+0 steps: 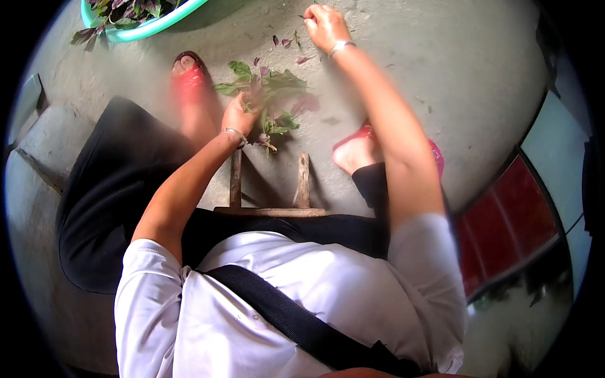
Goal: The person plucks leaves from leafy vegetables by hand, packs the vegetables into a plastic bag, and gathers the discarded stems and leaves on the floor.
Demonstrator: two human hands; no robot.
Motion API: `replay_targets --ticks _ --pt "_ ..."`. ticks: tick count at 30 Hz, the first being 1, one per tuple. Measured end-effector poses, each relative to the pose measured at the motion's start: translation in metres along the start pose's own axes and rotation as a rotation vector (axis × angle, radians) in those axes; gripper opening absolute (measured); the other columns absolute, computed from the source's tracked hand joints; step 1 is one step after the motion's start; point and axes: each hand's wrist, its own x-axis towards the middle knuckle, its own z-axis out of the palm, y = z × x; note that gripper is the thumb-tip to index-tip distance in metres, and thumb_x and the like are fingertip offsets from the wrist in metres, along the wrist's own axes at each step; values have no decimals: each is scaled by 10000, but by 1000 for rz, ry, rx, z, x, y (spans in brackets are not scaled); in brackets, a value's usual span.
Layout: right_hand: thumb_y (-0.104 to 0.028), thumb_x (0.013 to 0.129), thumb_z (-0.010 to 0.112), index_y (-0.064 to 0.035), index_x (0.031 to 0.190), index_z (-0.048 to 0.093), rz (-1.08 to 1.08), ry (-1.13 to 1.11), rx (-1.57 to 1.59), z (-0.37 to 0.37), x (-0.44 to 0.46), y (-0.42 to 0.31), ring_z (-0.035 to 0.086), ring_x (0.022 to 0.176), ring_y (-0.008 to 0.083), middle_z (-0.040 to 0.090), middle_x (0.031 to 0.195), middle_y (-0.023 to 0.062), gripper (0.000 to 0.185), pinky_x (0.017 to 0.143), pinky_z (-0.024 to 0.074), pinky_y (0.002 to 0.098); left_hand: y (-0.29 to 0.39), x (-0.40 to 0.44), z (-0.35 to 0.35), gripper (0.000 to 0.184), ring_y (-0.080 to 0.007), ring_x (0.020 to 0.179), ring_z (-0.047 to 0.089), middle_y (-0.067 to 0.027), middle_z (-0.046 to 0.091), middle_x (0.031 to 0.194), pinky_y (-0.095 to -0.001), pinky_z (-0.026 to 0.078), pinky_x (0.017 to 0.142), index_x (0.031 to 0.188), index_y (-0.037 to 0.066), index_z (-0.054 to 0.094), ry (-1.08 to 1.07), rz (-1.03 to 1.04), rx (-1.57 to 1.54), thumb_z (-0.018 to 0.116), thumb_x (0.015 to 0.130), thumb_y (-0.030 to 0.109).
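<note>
My left hand [239, 114] is closed around a bunch of leafy greens [277, 85] with green and purple leaves, low over the floor between the feet. Part of the bunch is smeared by motion. Farther forward and to the right, my right hand [326, 28] is closed in a pinch, apart from the bunch. A thin dark bit shows at its fingertips, too small to name. Several loose purple leaves [286, 43] and a small sprig lie on the floor just left of that hand.
At the top left stands a turquoise basin [157, 26] heaped with similar leaves, some hanging over its rim. A low wooden stool [271, 212] is under me. Feet in red sandals flank the greens on the concrete floor [479, 69]. Red panelling [510, 220] stands at right.
</note>
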Motion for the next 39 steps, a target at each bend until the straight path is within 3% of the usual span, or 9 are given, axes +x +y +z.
replay_targets --ticks 3,7,12,14,22,29,36,37,39 --pt "-191 750 585 -86 815 541 -38 -39 -24 11 -18 -12 559 757 280 555 772 107 131 670 466 380 -6 2 3 338 -151 801 576 -69 627 894 -272 438 742 987 59 545 34 -5 40 684 696 160" --pt "-163 769 552 -86 846 515 54 -109 -158 22 -33 -30 556 779 342 541 848 133 115 694 467 426 8 -2 0 274 -99 759 526 -8 585 818 -229 426 739 961 37 531 8 -22 -56 662 732 111" --pt "-110 761 549 -89 859 522 55 -134 77 30 -81 -48 556 736 346 526 854 135 104 667 472 422 -11 4 6 242 -84 734 489 15 559 799 -221 417 715 928 43 536 63 6 -46 668 731 94" --pt "-75 761 527 -42 846 502 48 -196 65 35 -100 -54 554 786 370 491 861 190 95 697 477 426 -7 3 5 232 -82 727 484 15 558 799 -221 416 703 918 44 540 43 -7 -66 669 732 95" --pt "-45 725 522 -35 936 544 160 -263 284 56 -136 -85 517 898 369 485 961 190 212 786 439 401 34 -14 -7 304 -92 741 494 -3 562 826 -229 424 701 970 44 518 -36 -135 -124 686 730 127" --pt "-68 711 461 -40 1053 558 297 -435 395 29 -145 -112 530 972 304 548 1049 161 357 848 415 352 15 -15 -6 328 -102 817 548 -35 595 921 -236 454 714 986 37 506 -114 -5 -160 682 717 104" --pt "-42 671 476 -43 1029 569 208 -525 509 16 -146 -109 546 971 288 572 1043 163 370 841 425 345 32 -32 -16 260 -77 759 534 -1 612 861 -228 444 696 978 29 579 -174 14 -207 654 742 108" --pt "-39 640 457 -75 974 596 115 -404 555 19 -147 -108 559 877 350 602 894 188 364 765 450 384 40 -37 -18 240 -77 744 530 5 604 845 -224 445 688 968 19 585 -171 4 -175 631 746 98" --pt "-61 656 486 -101 1018 606 92 -480 583 17 -147 -96 601 801 269 624 861 150 384 719 471 346 32 -28 -21 235 -78 736 528 9 598 837 -223 445 684 964 16 586 -190 41 -171 625 745 92"
